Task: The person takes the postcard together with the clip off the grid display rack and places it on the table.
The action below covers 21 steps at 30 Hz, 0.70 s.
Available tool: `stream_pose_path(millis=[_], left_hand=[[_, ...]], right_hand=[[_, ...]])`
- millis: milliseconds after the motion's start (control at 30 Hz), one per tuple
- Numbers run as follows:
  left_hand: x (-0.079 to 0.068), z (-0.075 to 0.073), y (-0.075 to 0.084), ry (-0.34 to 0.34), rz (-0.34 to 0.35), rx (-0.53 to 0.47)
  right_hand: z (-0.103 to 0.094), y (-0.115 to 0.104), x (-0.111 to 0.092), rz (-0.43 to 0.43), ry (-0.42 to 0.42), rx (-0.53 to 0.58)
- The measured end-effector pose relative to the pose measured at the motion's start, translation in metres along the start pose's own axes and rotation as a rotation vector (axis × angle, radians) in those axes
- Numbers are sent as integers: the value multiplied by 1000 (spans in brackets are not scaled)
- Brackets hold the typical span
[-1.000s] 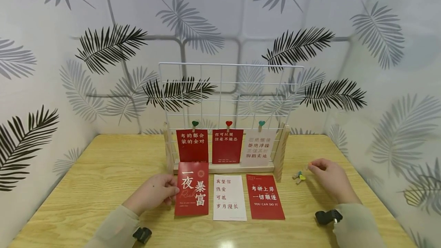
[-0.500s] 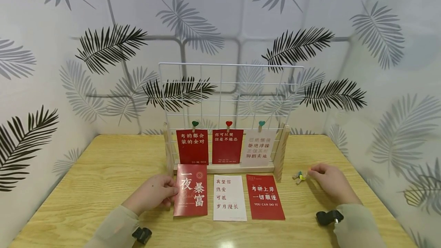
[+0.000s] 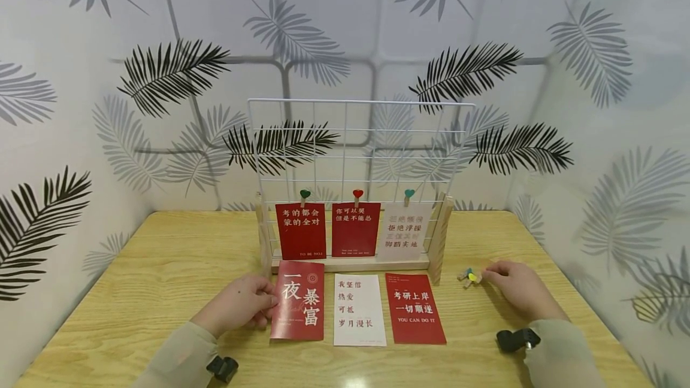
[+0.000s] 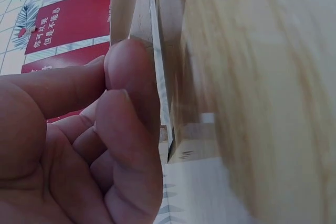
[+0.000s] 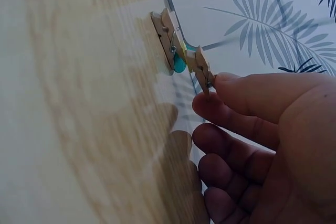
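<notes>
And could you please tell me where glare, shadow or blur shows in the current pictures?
Head view: bright glare on the table at the bottom edge; left wrist view: nearby wood grain on the right looks soft and blurred; right wrist view: dark finger shapes, shadows or reflections, on the table beside the right hand.

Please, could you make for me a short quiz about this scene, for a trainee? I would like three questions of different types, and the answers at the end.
1. Multiple choice: in the head view, which colour is the heart above the middle hanging card?
A) dark green
B) red
C) blue

2. True or false: the left hand pinches a red card, while the right hand pinches a wooden clip.

3. Count: how many cards hang on the rack?

Key: 1. B; 2. true; 3. three.
</notes>
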<state>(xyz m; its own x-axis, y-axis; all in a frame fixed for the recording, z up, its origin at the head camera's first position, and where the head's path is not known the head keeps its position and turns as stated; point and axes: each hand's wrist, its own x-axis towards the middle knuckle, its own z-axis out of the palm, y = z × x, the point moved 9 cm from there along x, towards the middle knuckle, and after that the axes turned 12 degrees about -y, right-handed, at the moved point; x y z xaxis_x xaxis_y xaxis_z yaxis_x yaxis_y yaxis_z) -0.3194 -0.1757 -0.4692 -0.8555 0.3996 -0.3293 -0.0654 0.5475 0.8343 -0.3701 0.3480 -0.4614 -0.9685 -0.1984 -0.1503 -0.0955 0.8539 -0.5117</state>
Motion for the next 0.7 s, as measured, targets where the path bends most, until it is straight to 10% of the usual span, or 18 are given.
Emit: stream_pose_path(millis=[700], left_hand=[[4,7,-5,-89,-19,-4]], right_hand=[[2,2,-1,-52,-74,-51]])
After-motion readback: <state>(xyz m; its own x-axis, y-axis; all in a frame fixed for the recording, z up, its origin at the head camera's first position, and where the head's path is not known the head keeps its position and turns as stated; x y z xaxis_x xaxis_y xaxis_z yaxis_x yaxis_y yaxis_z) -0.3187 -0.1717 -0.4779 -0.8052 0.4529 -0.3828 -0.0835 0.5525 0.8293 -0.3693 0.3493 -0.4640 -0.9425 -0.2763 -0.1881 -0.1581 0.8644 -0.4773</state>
